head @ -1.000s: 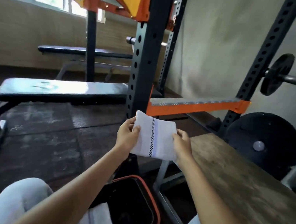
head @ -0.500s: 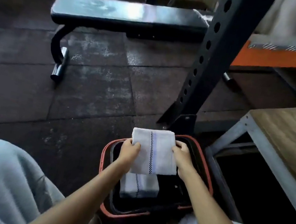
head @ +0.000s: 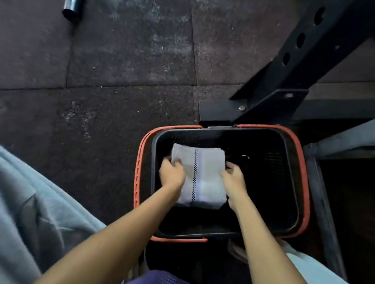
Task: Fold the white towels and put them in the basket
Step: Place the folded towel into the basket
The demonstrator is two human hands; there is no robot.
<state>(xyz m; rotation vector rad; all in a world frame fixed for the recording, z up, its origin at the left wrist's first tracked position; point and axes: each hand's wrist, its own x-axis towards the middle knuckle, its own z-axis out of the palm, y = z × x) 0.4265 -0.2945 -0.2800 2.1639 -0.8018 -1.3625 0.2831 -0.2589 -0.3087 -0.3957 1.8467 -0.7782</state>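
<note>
Behind basket (head: 139, 171) with towel (head: 202, 178): rack post (head: 297, 48); table frame (head: 366, 136) right.

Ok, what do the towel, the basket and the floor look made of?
Towel: soft woven cloth, probably cotton, matte, with a stitched checked stripe.
Basket: likely hard plastic, slatted black walls, orange rim.
Floor: probably rubber tiles, speckled, matte, visible seams.

dim, soft motion blur, wide-angle warp at edges, basket (head: 304, 202) interior dark.
</note>
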